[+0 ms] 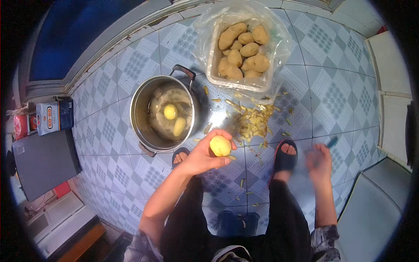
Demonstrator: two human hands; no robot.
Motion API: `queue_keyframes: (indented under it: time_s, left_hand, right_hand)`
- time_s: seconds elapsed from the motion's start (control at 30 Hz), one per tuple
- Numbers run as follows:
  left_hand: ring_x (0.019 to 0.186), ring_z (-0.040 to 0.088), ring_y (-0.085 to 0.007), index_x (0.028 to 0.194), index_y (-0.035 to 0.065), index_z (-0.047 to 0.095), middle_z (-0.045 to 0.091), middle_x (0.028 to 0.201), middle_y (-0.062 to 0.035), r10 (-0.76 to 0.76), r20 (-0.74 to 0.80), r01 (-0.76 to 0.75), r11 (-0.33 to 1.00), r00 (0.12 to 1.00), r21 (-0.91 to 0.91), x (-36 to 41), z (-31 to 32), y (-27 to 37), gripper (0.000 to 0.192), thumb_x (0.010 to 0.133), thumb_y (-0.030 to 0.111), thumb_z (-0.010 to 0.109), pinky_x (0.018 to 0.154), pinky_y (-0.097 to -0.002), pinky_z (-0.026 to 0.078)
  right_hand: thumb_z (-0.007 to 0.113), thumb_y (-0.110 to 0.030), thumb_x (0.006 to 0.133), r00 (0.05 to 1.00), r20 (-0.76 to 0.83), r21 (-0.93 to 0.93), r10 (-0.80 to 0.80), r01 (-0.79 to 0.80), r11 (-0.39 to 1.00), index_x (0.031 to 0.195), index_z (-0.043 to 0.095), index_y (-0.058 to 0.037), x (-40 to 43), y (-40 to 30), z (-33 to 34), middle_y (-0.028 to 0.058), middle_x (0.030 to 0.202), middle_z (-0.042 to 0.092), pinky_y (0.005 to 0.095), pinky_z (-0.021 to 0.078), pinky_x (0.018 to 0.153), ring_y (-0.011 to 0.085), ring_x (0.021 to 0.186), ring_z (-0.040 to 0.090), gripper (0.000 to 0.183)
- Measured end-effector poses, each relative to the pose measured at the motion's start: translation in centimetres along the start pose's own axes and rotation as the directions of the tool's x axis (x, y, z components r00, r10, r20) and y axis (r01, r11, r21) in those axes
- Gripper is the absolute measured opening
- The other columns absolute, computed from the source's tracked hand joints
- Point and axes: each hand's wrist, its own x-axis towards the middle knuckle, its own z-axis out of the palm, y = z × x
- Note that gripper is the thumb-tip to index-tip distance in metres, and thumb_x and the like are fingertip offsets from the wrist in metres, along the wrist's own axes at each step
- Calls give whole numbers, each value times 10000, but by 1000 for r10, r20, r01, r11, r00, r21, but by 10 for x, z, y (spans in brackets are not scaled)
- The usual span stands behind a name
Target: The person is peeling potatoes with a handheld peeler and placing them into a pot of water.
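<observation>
A peeled yellow potato [220,146] is held in my left hand [209,154], over the floor beside the pot. Off to the right, my right hand [319,162] is blurred by motion, closed on a tool with a dark teal end [332,142], its kind unclear. The metal pot [131,114] with two dark handles stands on the left and holds water with two peeled potatoes [170,112] in it. Unpeeled potatoes [249,49] fill a white plastic basket [240,85] lined with a clear bag. Peelings [255,124] lie heaped on the tiles just below the basket.
My slippered feet [285,157] are planted either side of the floor between pot and peelings. Scattered peel scraps lie around them. A dark grey box [45,163] with packages on it stands at the left; pale cabinets [394,75] line the right. Something blue [238,223] is between my legs.
</observation>
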Motion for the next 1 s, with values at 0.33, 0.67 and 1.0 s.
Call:
queue_keyframes:
  time_s: [0.33,0.67,1.0]
  left_hand:
    - [613,524,-200,1237,77,284,505,1011,-173,-43,95,80,897,995,-435,-5,17,18,482,844,221,524,524,-269,435]
    - [666,519,-213,1127,83,384,526,774,-100,-268,11,187,642,963,-744,-3,30,3,452,916,445,213,584,-285,418]
    - [969,513,-300,1132,24,364,439,1160,-159,-165,-223,-32,733,961,-679,-2,36,7,311,882,185,457,841,-368,438]
  right_hand:
    - [562,-115,786,793,608,-178,-51,199,964,949,495,-35,-92,24,167,12,769,505,228,444,559,97,654,503,194]
    - [596,-47,738,469,837,-85,-282,620,780,828,499,-22,-111,56,190,21,720,524,230,421,592,81,634,502,134]
    - [563,-131,807,812,555,-136,-178,300,944,790,497,-51,-87,53,188,-7,678,505,190,393,502,50,563,475,105]
